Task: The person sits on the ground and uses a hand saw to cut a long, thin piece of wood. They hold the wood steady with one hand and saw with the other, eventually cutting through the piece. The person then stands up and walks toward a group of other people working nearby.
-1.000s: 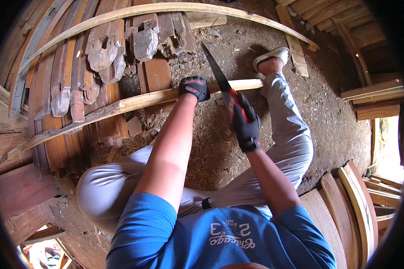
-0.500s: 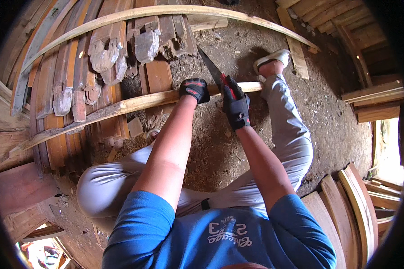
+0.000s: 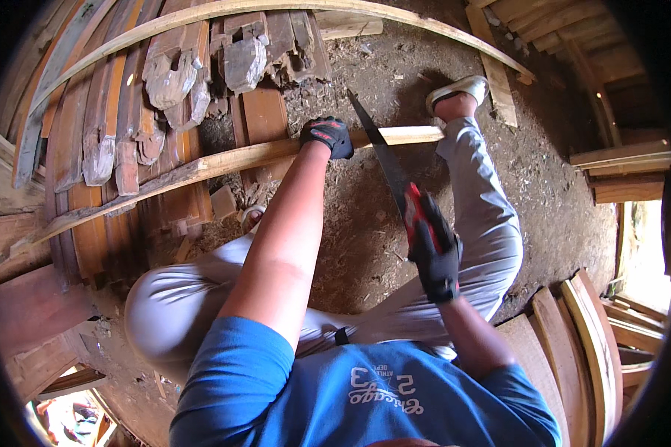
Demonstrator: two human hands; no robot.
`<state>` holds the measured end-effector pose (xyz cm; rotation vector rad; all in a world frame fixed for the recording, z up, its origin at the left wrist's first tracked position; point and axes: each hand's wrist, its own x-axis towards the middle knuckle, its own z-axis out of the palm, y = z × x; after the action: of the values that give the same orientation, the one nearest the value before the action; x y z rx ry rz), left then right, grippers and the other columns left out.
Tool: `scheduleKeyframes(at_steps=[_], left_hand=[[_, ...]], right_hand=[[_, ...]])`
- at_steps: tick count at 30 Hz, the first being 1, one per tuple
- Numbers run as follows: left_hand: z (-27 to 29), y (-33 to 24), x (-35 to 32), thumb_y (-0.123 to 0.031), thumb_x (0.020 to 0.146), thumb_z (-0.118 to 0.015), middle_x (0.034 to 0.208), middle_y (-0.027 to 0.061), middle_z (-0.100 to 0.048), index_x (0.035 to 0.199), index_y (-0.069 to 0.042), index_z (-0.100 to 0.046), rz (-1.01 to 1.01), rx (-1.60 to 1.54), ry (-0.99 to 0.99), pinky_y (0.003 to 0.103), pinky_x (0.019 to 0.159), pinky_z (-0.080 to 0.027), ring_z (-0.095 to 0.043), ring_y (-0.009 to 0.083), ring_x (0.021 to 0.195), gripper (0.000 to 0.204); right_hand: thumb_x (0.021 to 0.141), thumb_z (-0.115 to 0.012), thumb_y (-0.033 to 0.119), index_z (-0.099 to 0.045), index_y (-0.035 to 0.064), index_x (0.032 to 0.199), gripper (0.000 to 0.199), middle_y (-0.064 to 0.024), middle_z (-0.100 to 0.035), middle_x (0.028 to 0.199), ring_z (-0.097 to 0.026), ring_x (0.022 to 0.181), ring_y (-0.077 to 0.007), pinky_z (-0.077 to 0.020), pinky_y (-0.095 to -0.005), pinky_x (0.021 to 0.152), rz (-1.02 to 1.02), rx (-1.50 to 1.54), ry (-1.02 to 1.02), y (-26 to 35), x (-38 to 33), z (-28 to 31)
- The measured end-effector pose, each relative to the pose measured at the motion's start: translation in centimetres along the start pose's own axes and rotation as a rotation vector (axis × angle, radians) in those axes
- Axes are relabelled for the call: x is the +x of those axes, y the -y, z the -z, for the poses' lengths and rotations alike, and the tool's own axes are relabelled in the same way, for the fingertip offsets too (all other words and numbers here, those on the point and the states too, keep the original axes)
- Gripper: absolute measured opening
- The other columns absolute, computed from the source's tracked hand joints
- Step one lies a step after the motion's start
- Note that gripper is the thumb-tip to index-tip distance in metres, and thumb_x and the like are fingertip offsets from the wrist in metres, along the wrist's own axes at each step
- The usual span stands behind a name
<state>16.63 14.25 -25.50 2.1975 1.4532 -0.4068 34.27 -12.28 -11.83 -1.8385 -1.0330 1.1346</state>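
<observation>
A long pale wooden strip [image 3: 231, 160] runs from the stacked boards at the left toward my right shin. My left hand [image 3: 328, 137], in a black glove with red marks, is closed around it near its right end. In my gloved right hand [image 3: 435, 252] is the red handle of a hand saw [image 3: 389, 165], fingers wrapped round it. The dark blade slants away up and left, crossing the strip just right of my left hand. Whether its teeth have cut into the wood cannot be made out.
Weathered boards with notched ends [image 3: 173, 78] lie stacked at the left. Another long thin strip [image 3: 276, 6] arches across the far side. Curved planks [image 3: 566, 346] lean at the lower right. Wood chips litter the dirt floor [image 3: 350, 246]; my shoe [image 3: 458, 91] rests beyond the strip's right end.
My right hand has drawn the saw back toward my body and to the right, so more blade shows on the near side of the strip. The left hand keeps its hold.
</observation>
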Motion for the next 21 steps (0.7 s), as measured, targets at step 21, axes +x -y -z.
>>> scheduleKeyframes(at_steps=[21], left_hand=[[1.3,-0.6,0.8,-0.030,0.077,-0.068,0.131,0.0159,-0.072,0.121,-0.007,-0.076,-0.016,-0.004,0.178,0.043,0.104,-0.055,-0.071,0.0332,0.119,0.050]], right_hand=[[0.107,-0.055,0.023,-0.054,0.0053,0.151,0.048,-0.0193,-0.071,0.130,-0.069,0.115,-0.0282,-0.0509,-0.0397,0.102,0.122,-0.167,-0.022,-1.1,-4.1,1.4]])
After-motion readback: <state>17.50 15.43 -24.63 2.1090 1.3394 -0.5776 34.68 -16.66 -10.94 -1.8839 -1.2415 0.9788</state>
